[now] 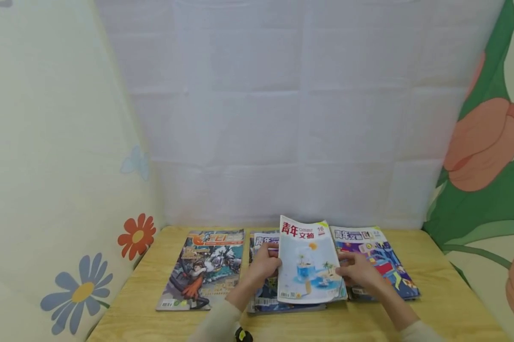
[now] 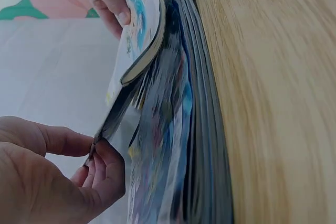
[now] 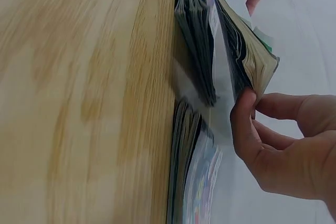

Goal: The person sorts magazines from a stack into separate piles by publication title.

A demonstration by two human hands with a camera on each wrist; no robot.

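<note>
Both hands hold a magazine (image 1: 305, 270) with a pale cover, a blue island picture and red title characters. My left hand (image 1: 264, 262) pinches its left edge; in the left wrist view the left thumb and fingers (image 2: 107, 169) meet on that edge. My right hand (image 1: 359, 270) pinches the right edge, with the pages fanned at the corner in the right wrist view. The held magazine is tilted above the middle stack of magazines (image 1: 265, 304) and covers much of it. Several magazines are layered in that stack (image 2: 205, 129).
At the left of the wooden table (image 1: 128, 304) lies a comic-style magazine (image 1: 210, 266). Another stack, topped by a purple-blue magazine (image 1: 393, 270), lies at the right. A white cloth (image 1: 299, 118) hangs behind the table. A small black object (image 1: 243, 335) shows at the front edge.
</note>
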